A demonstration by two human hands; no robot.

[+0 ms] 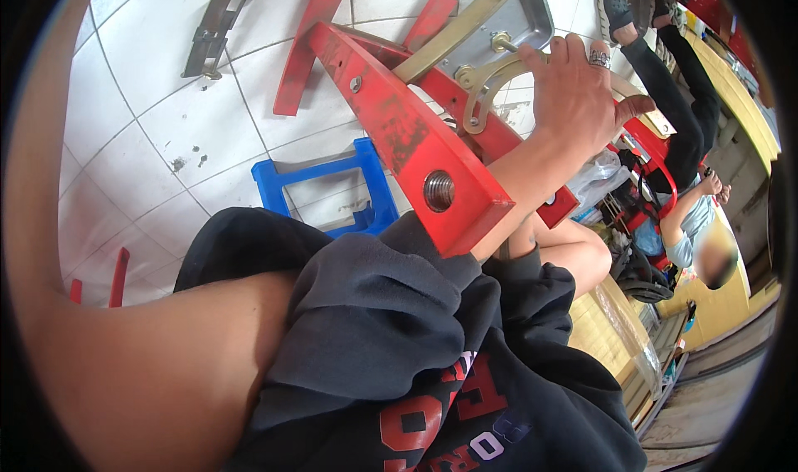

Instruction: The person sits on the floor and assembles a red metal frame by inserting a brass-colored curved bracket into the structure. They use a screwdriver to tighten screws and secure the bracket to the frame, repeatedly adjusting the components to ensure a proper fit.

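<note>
Across the middle rests a red metal frame, scuffed along its side, with a threaded hole at its near end. Beyond it is a brass-coloured curved, slotted bracket, partly hidden. My right hand reaches over the frame, fingers bent over the bracket, a ring on one finger. Its fingertips are partly hidden. Beside these fingers a bolt sticks out. A long curved brass-coloured bar crosses the frame. My left arm runs along the left edge; its hand lies outside the picture.
A blue plastic stool stands on the white tiled floor, below the frame. A metal bracket lies at the far left, a grey metal tray at the back. Right of me, a co-worker is near bags and a yellowish table.
</note>
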